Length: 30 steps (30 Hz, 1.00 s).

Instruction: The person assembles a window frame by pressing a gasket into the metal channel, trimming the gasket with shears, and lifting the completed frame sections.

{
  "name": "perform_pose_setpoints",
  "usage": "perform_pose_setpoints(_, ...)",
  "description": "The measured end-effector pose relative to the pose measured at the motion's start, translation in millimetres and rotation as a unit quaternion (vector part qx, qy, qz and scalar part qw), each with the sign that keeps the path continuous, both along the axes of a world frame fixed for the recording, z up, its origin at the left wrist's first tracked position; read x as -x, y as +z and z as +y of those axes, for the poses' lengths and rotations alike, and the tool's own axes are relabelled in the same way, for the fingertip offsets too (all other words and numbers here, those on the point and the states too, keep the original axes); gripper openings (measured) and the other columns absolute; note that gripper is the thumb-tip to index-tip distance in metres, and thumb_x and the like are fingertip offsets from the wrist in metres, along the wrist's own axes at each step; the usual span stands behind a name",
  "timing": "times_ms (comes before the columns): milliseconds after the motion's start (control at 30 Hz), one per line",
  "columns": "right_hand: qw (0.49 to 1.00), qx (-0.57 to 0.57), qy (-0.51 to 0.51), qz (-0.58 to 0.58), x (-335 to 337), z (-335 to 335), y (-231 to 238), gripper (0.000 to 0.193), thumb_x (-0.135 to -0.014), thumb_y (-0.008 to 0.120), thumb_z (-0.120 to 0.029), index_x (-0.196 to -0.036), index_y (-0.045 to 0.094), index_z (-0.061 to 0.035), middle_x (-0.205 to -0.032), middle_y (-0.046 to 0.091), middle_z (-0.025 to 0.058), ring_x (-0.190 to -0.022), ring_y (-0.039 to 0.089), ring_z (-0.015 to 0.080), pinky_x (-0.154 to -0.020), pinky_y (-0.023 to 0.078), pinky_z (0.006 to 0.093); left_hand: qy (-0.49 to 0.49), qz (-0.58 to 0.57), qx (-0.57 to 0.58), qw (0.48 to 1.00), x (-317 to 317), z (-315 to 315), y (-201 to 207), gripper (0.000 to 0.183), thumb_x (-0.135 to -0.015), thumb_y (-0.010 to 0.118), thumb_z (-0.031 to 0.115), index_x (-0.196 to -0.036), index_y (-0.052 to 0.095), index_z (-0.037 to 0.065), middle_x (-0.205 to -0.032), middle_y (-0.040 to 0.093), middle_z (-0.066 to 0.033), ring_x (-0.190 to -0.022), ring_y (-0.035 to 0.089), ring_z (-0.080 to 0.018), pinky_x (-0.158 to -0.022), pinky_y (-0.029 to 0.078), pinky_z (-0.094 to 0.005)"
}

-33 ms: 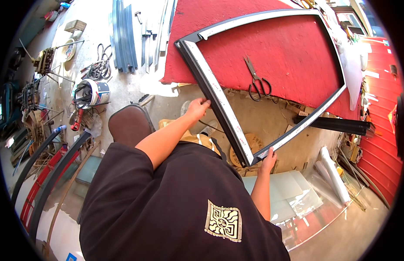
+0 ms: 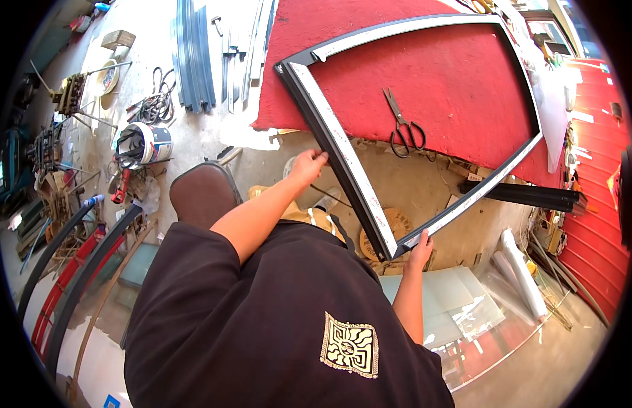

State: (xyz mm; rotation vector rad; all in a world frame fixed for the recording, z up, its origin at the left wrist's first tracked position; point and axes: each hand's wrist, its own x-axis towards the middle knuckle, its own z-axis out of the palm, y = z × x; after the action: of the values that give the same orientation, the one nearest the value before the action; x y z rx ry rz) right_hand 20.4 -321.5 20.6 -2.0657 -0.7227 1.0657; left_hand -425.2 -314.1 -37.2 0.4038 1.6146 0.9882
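A dark four-sided window frame (image 2: pixel 348 163) with white strips along its inner faces lies tilted, its far part on a red-topped table (image 2: pixel 289 102) and its near corner overhanging the table's edge toward me. My left hand (image 2: pixel 308 168) is closed, fingertips pinching the outer edge of the frame's left side. Near the close corner, my right hand (image 2: pixel 419 253) grips the front side, its thumb on top and the other fingers mostly hidden beneath. Black-handled scissors (image 2: pixel 403 129) rest on the table, seen through the frame's opening.
A brown stool seat (image 2: pixel 205 194) stands at my left, with a white bucket (image 2: pixel 147 144) beyond it. Long grey metal profiles (image 2: pixel 193 61) lie on the floor at far left. Glass sheets (image 2: pixel 438 302) and a plastic-film roll (image 2: pixel 523 272) are at near right. A dark bar (image 2: pixel 527 196) extends below the table.
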Motion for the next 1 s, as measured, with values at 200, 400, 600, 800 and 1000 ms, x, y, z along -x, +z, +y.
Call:
perform_pose_setpoints(200,0.998,0.024,-0.018,-0.061,25,12,12,0.052,-0.109,0.061,-0.049,-0.123,0.066,0.0006,-0.112,0.068,0.0083,-0.098,0.063,0.0191,-0.091,0.05,0.0351,-0.02,0.046,0.055,0.997,13,15,15,0.024,-0.098,0.075,0.027,-0.101,0.08,0.003,-0.093,0.082,-0.0088,-0.087,0.073,-0.0187,-0.083,0.054,-0.0366)
perform_pose_setpoints(400,0.997,0.04,0.009,-0.061,12,12,2,0.055,-0.108,0.062,-0.049,-0.127,0.066,0.0026,-0.112,0.07,0.0098,-0.096,0.065,0.0193,-0.088,0.052,0.0349,-0.068,0.102,-0.001,0.993,22,12,-4,0.027,-0.102,0.073,0.031,-0.109,0.078,0.005,-0.095,0.081,-0.0045,-0.071,0.059,-0.0096,-0.067,0.049,-0.0302)
perform_pose_setpoints(600,0.998,-0.006,-0.02,-0.062,15,10,3,0.06,-0.106,0.066,-0.05,-0.132,0.063,0.0037,-0.121,0.069,0.0092,-0.103,0.066,0.0195,-0.091,0.054,0.0361,-0.098,-0.039,0.05,0.993,30,-7,11,0.04,-0.107,0.066,0.04,-0.12,0.074,0.003,-0.103,0.081,-0.0046,-0.066,0.054,-0.0094,-0.061,0.048,-0.0293)
perform_pose_setpoints(800,0.998,0.044,-0.021,0.04,0,-2,-3,0.063,-0.108,0.062,-0.057,-0.136,0.062,-0.0001,-0.112,0.068,0.0058,-0.097,0.065,0.0177,-0.088,0.053,0.0342,-0.012,-0.039,0.027,0.999,39,-8,0,0.036,-0.105,0.068,0.033,-0.125,0.072,0.004,-0.098,0.08,-0.005,-0.074,0.061,-0.0126,-0.07,0.052,-0.0335)
perform_pose_setpoints(1000,0.996,0.054,-0.038,0.068,11,-10,7,0.06,-0.108,0.059,-0.062,-0.131,0.064,-0.0061,-0.103,0.066,0.0016,-0.092,0.064,0.0153,-0.08,0.054,0.0327,0.081,0.134,-0.01,0.988,66,17,13,0.032,-0.106,0.062,0.022,-0.134,0.065,0.006,-0.097,0.081,-0.009,-0.091,0.074,-0.0206,-0.085,0.056,-0.0368)
